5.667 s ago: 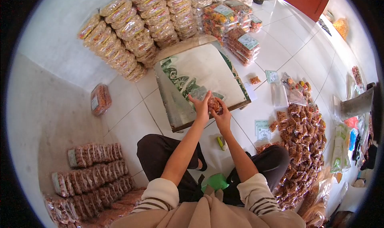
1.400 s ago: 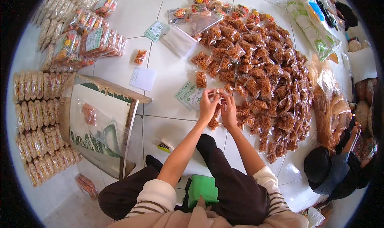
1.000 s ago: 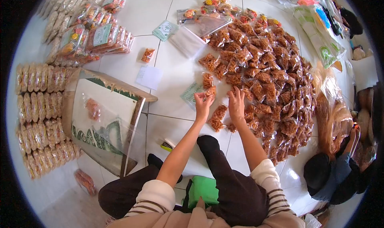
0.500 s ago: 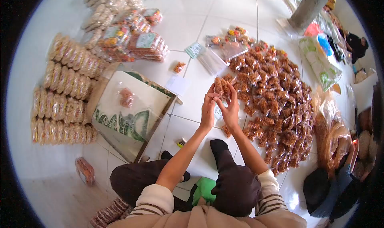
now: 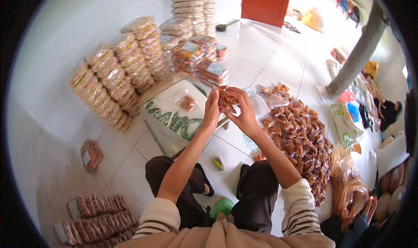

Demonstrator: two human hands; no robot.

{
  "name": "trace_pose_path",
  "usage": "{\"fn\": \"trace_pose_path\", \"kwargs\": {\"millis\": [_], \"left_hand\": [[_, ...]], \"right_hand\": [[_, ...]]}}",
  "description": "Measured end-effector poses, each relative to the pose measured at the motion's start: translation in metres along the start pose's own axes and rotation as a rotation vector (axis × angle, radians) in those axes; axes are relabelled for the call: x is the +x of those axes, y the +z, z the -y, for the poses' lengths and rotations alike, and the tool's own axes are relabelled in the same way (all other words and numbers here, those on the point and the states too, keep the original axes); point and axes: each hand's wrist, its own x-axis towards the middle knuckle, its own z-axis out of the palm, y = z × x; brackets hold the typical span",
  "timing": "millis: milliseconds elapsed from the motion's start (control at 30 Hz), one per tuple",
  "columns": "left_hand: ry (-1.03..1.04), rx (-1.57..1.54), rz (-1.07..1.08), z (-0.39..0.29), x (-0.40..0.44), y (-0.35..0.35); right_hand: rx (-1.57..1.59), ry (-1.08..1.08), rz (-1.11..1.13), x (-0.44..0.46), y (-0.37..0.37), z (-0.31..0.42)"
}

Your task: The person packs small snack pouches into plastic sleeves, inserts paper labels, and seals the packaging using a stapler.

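Between both hands, raised near the right edge of the low board-topped table (image 5: 167,137), are small clear packets of brown snacks (image 5: 227,101). My left hand (image 5: 212,111) grips them from the left side with its fingers upright. From the right, my right hand (image 5: 244,113) curls its fingers over their top and side. How many packets are held cannot be made out. On the table lies a clear bag with brown snacks inside (image 5: 187,103). The large heap of small snack packets (image 5: 300,143) spreads over the floor to the right of my hands.
Stacks of long snack packs (image 5: 106,76) line the wall at left. Bundled packs (image 5: 212,72) stand behind the table. A green stapler-like object (image 5: 218,163) lies between my legs. Further right are a grey pillar (image 5: 359,52), plastic bags (image 5: 348,187) and other people, one in dark clothing (image 5: 386,113).
The view has swung left toward the table. Both hands, apart one second ago, came together around the brown snack packets and now hold them up nearer the table.
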Motion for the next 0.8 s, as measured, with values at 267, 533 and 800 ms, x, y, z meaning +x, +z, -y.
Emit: {"fn": "trace_pose_path", "kwargs": {"millis": [267,533,800], "left_hand": [[-0.018,0.142,-0.405,-0.016,-0.038,-0.082],[0.114,0.892,-0.428,0.061,-0.061,-0.16],[0.167,1.538,-0.161,0.141,-0.107,-0.169]], "right_hand": [[-0.133,0.021,0.198,0.0,0.09,0.004],[0.125,0.692,-0.411,-0.069,0.114,-0.063],[0.03,0.939,-0.795,-0.17,0.109,-0.118]]}}
